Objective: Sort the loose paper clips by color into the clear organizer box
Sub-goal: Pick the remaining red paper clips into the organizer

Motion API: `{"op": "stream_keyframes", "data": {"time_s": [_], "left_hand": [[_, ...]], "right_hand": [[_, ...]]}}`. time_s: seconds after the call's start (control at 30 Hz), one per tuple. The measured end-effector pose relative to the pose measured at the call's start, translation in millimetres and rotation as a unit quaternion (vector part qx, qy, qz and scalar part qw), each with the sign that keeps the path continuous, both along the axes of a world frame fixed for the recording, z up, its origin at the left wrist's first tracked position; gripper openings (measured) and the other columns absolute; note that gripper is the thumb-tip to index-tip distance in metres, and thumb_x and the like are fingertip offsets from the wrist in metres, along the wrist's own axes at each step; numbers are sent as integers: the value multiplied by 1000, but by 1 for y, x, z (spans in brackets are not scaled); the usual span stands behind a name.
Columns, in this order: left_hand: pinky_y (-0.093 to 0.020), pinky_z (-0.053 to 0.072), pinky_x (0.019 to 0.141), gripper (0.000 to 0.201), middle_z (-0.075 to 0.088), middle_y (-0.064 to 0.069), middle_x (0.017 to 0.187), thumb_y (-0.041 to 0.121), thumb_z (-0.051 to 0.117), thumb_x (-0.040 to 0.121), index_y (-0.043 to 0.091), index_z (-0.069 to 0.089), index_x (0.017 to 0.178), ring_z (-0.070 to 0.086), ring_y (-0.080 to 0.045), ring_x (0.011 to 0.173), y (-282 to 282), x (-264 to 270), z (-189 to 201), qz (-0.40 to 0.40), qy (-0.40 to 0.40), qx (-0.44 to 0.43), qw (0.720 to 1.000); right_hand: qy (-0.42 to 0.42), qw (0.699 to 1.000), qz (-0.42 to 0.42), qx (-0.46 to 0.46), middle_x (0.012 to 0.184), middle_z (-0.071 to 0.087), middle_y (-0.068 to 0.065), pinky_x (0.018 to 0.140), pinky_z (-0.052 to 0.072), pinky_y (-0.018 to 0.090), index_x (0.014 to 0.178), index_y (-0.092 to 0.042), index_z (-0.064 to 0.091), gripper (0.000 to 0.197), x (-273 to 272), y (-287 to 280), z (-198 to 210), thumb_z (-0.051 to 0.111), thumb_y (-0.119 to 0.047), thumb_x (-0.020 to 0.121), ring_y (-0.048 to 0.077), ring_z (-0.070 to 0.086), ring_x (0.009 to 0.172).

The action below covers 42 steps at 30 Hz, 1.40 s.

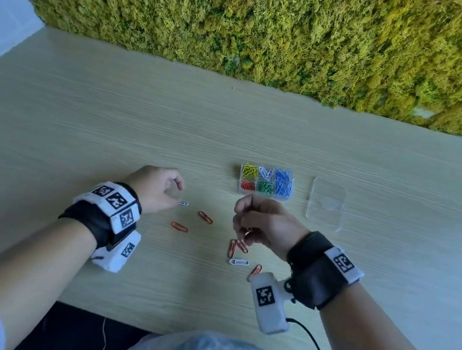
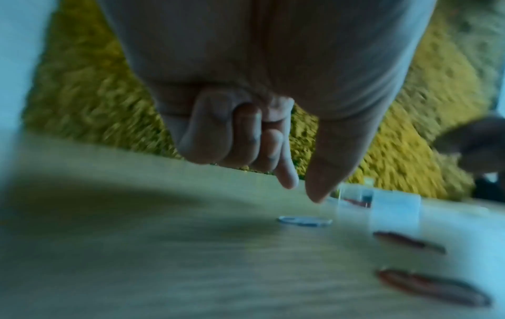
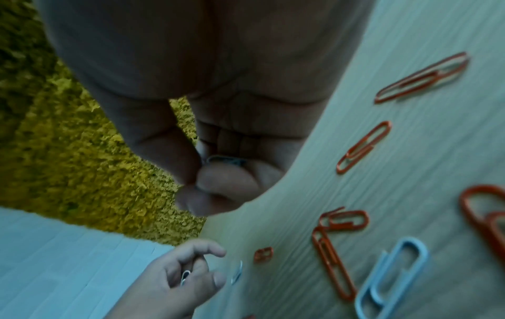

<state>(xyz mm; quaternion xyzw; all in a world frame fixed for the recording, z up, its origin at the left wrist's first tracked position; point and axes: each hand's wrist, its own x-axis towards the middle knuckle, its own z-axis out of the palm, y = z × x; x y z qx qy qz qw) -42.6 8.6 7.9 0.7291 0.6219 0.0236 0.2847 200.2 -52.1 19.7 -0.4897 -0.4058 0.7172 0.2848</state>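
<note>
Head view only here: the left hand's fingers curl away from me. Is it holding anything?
Observer: Yes, the right wrist view shows the left hand pinching a small white paper clip.
Operator: And the right hand?
Observer: The right hand grips a pale wire paper clip, mostly hidden.
Operator: Is the loose white clip by the left thumb touched?
Observer: No; in the left wrist view that loose white clip lies flat, the thumb above it.

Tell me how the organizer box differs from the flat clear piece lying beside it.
The organizer box is split into compartments holding yellow, white, blue, red and green clips; the clear lid holds nothing. The box has raised walls, while the lid lies flat. The box sits left of the lid. Both are clear plastic, resting apart on the wooden table.
</note>
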Motion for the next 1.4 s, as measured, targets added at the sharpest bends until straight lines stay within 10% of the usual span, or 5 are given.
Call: {"op": "stream_keyframes", "data": {"time_s": [0.37,0.6,0.97,1.2,1.4], "left_hand": [[-21,39,58,3,53,19,72,29,65,78,30,66,75,57,-9,75,9,16,6,-85,158,12,984],[-20,38,53,15,56,11,66,24,70,73,24,59,63,50,-8,60,11,8,1,-36,78,-35,996],[-18,32,39,19,47,1,58,0,40,57,17,36,66,43,-12,46,-9,27,9,209,-547,-295,755],[-18,29,35,23,41,-4,62,-9,41,86,12,48,83,38,-11,46,-10,42,-2,110,-339,-243,902],[-20,37,45,20,53,3,61,7,50,89,20,56,74,51,-8,48,-19,58,-2,1,-141,-192,971]], "right_hand": [[-534,765,294,206,95,62,-7,65,46,21,108,-24,66,22,-4,-27,2,55,-24,88,13,60,87],[-588,727,298,193,99,66,5,64,46,27,103,-16,65,23,-13,-32,-8,51,-21,85,23,64,87],[90,995,-12,-40,67,52,9,45,39,23,70,-12,46,9,26,-24,1,43,-4,68,18,49,54],[-143,989,41,-27,65,55,8,45,39,23,81,-12,53,14,39,-1,-6,50,2,83,16,48,51],[-555,790,219,140,98,64,1,71,49,26,106,-12,64,26,33,53,16,40,-16,96,14,60,85]]}}
